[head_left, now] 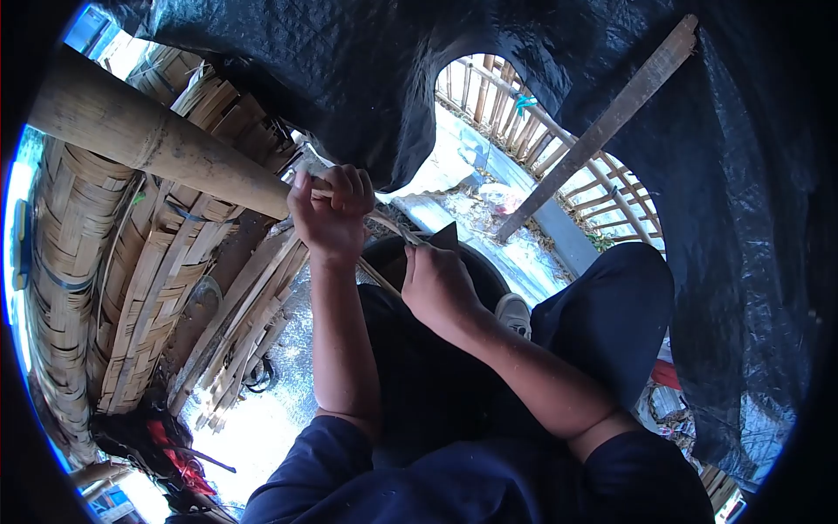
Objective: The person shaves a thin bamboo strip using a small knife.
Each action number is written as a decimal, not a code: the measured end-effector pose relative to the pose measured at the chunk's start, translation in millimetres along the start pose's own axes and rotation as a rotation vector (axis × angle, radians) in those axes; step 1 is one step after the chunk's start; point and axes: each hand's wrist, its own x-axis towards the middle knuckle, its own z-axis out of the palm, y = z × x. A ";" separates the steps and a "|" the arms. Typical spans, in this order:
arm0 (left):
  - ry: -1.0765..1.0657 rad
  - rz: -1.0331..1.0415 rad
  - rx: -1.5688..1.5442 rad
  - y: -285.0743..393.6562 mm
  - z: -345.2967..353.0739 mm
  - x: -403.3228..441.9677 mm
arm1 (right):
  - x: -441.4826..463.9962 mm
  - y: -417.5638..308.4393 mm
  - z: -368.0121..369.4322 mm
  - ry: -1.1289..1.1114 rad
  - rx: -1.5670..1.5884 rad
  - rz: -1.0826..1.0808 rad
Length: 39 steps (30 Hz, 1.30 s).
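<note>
My left hand (332, 214) is raised in front of me, its fingers closed round a thin bamboo strip (388, 222). The strip slants down to the right and meets the fingers of my right hand (441, 293). That hand is closed as well, and a dark, pointed knife blade (444, 237) juts out just above its knuckles. The knife's handle is hidden in the fist. Below and behind both hands shows the rim of a dark round container (491, 267), between my legs.
A thick bamboo pole (166, 140) runs in from the left, its end close behind my left hand. Woven bamboo rolls (83, 210) and split bamboo strips (249, 306) stand at left. Black plastic sheeting (742, 218) hangs above and right, with a wooden slat (602, 127) before it.
</note>
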 end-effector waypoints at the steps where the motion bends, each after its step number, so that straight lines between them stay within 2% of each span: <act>1: -0.045 0.011 0.017 -0.2 0.4 1.3 | -1.1 1.3 -0.1 0.001 0.001 0.002; 2: -0.046 0.008 0.017 -1.0 2.2 0.5 | -2.1 3.4 0.1 -0.041 -0.004 -0.021; 4: 0.199 0.033 0.080 5.2 23.1 1.4 | -2.8 6.8 2.2 -0.085 -0.007 -0.041; 5: 0.199 0.031 0.080 6.8 28.5 3.7 | -2.0 8.8 3.4 -0.105 0.013 -0.021; 7: 0.425 0.061 0.214 8.7 34.1 8.9 | 1.3 13.0 4.9 -0.125 0.034 0.000; 11: 0.415 0.145 0.396 6.6 15.5 6.1 | 10.7 19.9 -0.4 -0.033 0.019 -0.001; 13: 0.297 0.050 0.117 6.8 4.3 2.3 | 13.9 16.5 -5.5 -0.042 0.015 0.055; 16: 0.201 0.161 0.169 -6.9 6.3 2.8 | 10.8 8.7 -7.2 0.004 0.060 0.054; 17: 0.200 0.161 0.168 -9.6 7.9 3.9 | 10.5 7.0 -8.3 0.005 0.060 0.055; 19: 0.205 0.214 0.208 -13.8 10.0 6.0 | 10.3 4.6 -10.2 -0.136 0.033 0.115; 22: 0.186 0.227 0.114 -19.0 7.3 4.8 | 4.1 2.9 -8.1 -0.164 -0.048 0.084; 26: 0.280 0.298 0.228 -29.1 19.0 3.6 | 15.4 10.6 4.5 -0.166 -0.047 0.060; 30: 0.368 0.335 0.349 -24.9 20.0 5.6 | 25.3 23.4 4.2 -0.022 -0.009 -0.106; 32: 0.420 0.331 0.385 -24.5 18.3 3.9 | 18.3 1.7 -27.8 -0.241 -0.118 -0.045; 34: 0.192 0.350 0.500 -34.6 27.9 0.3 | 31.8 11.6 -30.6 -0.329 -0.233 -0.105; 36: 0.050 0.323 0.479 -47.9 35.1 1.2 | 43.2 20.9 -32.1 -0.263 -0.220 -0.096; 37: 0.005 0.301 0.391 -47.9 34.0 3.4 | 44.5 16.3 -48.9 -0.390 -0.288 -0.047; 39: 0.015 0.296 0.398 -46.6 32.7 8.1 | 42.2 19.3 -63.5 -0.449 -0.340 -0.045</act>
